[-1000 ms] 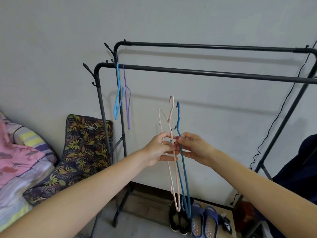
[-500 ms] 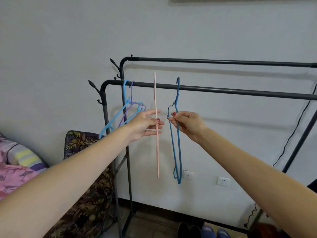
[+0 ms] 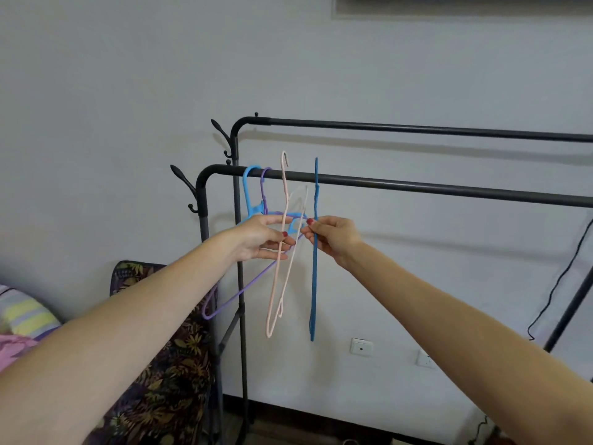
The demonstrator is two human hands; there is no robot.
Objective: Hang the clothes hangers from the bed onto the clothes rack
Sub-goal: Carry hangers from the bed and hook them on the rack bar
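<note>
A black clothes rack [image 3: 417, 186] with two rails stands against the wall. A light blue hanger [image 3: 248, 194] and a purple hanger [image 3: 237, 295] hang on the near rail at its left end. My left hand [image 3: 260, 237] pinches a pink hanger [image 3: 276, 284] by its neck, the hook raised just above the near rail. My right hand [image 3: 330, 237] pinches a dark blue hanger [image 3: 313, 284], seen edge-on, its top also level with the near rail. Both held hangers are in front of the rail, a little right of the hung ones.
A leaf-patterned cushion [image 3: 160, 364] leans by the rack's left post. Striped and pink bedding [image 3: 22, 322] lies at the far left. Wall sockets [image 3: 361, 346] sit low on the wall, and a black cable [image 3: 558, 281] hangs at the right.
Both hands separated the two hangers and lifted them from below the rail up to the near rail. The view tilted upward, so the shoes on the floor left the frame.
</note>
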